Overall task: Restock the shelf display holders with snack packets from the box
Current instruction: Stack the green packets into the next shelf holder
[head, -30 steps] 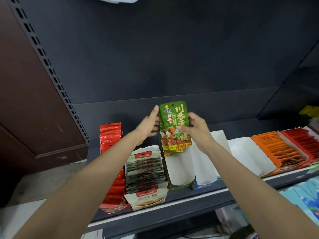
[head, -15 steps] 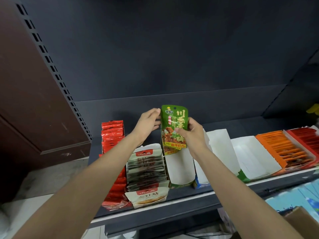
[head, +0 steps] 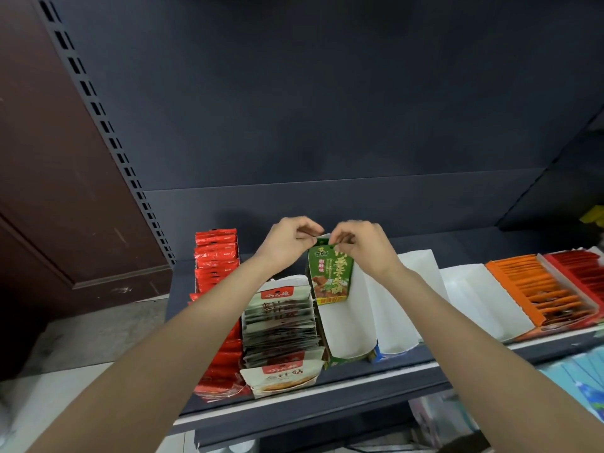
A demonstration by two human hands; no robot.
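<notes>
On the shelf (head: 327,393), head view: green packet (head: 331,277) upright at the rear of a white holder (head: 346,328), bottom edge down inside, top pinched from both sides. Left hand (head: 287,245) at the packet's top left corner, fingers (head: 307,228) curled and pinching the edge. Right hand (head: 362,248) at the top right corner, fingertips bent over the rim, likewise pinching it. Both forearms reaching up from the lower frame.

Just left of the holder, a row of grey-white packets (head: 281,325) with red labels, filling their own tray. Further left, a stacked column of red packets (head: 215,269) against the shelf's left end. Right of the green packet's holder, two more white holders (head: 411,308) and (head: 474,302), side by side. Beyond these, an orange row (head: 529,289) and a red row (head: 585,276) near the right edge. Behind all, a dark back panel (head: 327,109) and a slotted upright (head: 108,132) at left, with a brown wall (head: 49,191) past it. Below the shelf at lower right, blue packaging (head: 581,384), partly cut off.
</notes>
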